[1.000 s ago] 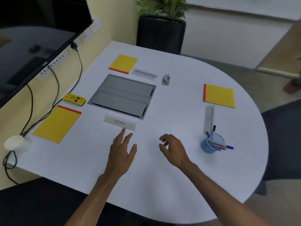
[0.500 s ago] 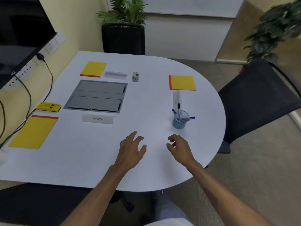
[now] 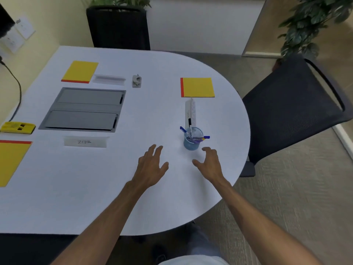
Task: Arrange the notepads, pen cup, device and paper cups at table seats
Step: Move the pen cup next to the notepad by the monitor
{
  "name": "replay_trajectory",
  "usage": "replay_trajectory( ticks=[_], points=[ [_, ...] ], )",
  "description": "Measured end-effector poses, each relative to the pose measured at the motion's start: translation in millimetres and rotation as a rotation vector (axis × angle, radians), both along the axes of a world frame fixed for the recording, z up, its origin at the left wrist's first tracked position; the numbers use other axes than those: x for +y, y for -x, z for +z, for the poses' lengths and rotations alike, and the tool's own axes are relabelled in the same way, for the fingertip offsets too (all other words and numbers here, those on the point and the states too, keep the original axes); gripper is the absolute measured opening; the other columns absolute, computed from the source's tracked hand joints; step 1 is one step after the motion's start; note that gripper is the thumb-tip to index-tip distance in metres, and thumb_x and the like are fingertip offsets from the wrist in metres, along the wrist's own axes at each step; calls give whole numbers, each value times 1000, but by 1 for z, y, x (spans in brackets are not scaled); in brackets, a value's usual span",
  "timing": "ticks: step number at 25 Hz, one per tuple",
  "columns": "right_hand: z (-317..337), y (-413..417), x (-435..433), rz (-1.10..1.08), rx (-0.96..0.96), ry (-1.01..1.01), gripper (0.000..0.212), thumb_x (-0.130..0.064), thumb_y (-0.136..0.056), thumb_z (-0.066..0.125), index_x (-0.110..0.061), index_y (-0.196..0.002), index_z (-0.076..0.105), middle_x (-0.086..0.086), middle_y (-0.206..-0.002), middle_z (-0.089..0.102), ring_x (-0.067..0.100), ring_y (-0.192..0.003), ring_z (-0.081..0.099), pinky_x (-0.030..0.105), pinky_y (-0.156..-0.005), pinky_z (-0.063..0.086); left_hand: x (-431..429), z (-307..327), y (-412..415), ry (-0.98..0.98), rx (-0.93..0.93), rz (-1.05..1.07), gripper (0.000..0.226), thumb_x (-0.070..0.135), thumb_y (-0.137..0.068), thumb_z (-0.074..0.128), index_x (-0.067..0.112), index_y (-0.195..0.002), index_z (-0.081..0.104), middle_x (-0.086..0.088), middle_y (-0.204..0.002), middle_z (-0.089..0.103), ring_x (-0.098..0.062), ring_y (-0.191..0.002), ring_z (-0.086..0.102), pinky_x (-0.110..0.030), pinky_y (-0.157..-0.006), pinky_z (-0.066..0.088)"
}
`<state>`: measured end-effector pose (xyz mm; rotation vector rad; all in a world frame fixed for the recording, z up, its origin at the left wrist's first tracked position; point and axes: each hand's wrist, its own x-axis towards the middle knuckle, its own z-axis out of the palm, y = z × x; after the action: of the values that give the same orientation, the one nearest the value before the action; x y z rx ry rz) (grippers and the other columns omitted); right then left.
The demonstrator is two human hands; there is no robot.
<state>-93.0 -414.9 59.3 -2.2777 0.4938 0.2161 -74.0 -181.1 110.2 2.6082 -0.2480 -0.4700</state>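
Blue plastic marks the pen cup (image 3: 191, 143), standing upright right of the frame's centre on the white table (image 3: 95, 197) with several pens leaning out of it. Just behind it stands a white folded name card (image 3: 190, 112), and beyond that lies a yellow notepad (image 3: 197, 87) with a red edge. Both hands are empty, fingers spread and loosely curled: the right hand (image 3: 210, 165) hovers just below and right of the cup, not touching it, and the left hand (image 3: 150, 167) is low and to the cup's left. A second notepad (image 3: 80, 72) lies at upper left, a third notepad (image 3: 11, 161) at the left edge, near a yellow device (image 3: 18, 127). A grey panel (image 3: 84, 109) sits flush in the table.
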Motion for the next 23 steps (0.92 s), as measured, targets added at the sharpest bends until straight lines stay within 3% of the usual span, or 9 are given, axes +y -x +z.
replay_trajectory(
  ticks=[4, 7, 8, 11, 12, 16, 21, 23],
  points=[
    [-26, -42, -22, -81, 62, -147, 94, -38, -75, 85, -15, -148, 32, 8, -149, 39, 24, -134, 45, 39, -105, 44, -34, -17, -36, -34, 55, 52, 70, 46, -97, 50, 21, -155, 20, -5, -165, 14, -26, -150, 22, -49, -119, 20],
    [-47, -63, -31, -83, 36, -228, 95, -35, -68, 90, -20, -144, 36, 2, -143, 45, 18, -130, 48, 38, -105, 46, -49, -29, -52, -68, 81, 80, 70, 46, -97, 50, 21, -155, 20, -5, -165, 14, -25, -149, 23, -48, -118, 21],
    [-53, -68, -32, -86, 7, -271, 89, -31, -66, 92, -25, -138, 40, -4, -136, 50, 10, -124, 50, 35, -102, 47, -53, -34, -56, -84, 85, 90, 70, 46, -97, 50, 21, -155, 20, -5, -165, 14, -25, -149, 24, -47, -118, 22],
    [-57, -81, -33, -69, -109, -421, 70, -7, -65, 91, -39, -111, 49, -23, -112, 55, -18, -101, 55, 8, -83, 45, -58, -43, -61, -106, 92, 114, 70, 46, -97, 51, 20, -155, 22, -6, -165, 15, -26, -147, 26, -46, -117, 23],
    [-58, -85, -34, -66, -148, -463, 71, -2, -64, 90, -39, -111, 51, -21, -111, 59, -16, -101, 58, 7, -82, 46, -58, -44, -62, -110, 98, 119, 69, 46, -97, 51, 20, -155, 22, -6, -165, 14, -26, -147, 27, -46, -117, 24],
    [-69, -103, -35, -56, -212, -641, 71, 11, -68, 84, -22, -125, 59, -2, -118, 70, 18, -108, 68, 28, -87, 57, -55, -45, -64, -116, 117, 132, 69, 44, -97, 50, 18, -155, 23, -8, -165, 12, -26, -146, 28, -44, -117, 24],
    [-62, -116, -34, -53, -191, -684, 51, 22, -87, 58, -11, -125, 55, -15, -104, 74, 5, -94, 70, 19, -74, 57, -43, -42, -67, -99, 89, 178, 69, 45, -97, 49, 17, -155, 23, -8, -165, 13, -25, -146, 28, -42, -117, 22],
    [-59, -117, -33, -47, -158, -688, 55, 21, -82, 64, -6, -128, 50, -17, -101, 72, 0, -85, 68, 18, -70, 56, -36, -40, -67, -106, 69, 220, 69, 46, -97, 50, 18, -155, 24, -8, -164, 14, -25, -146, 29, -42, -116, 23]
  ],
)
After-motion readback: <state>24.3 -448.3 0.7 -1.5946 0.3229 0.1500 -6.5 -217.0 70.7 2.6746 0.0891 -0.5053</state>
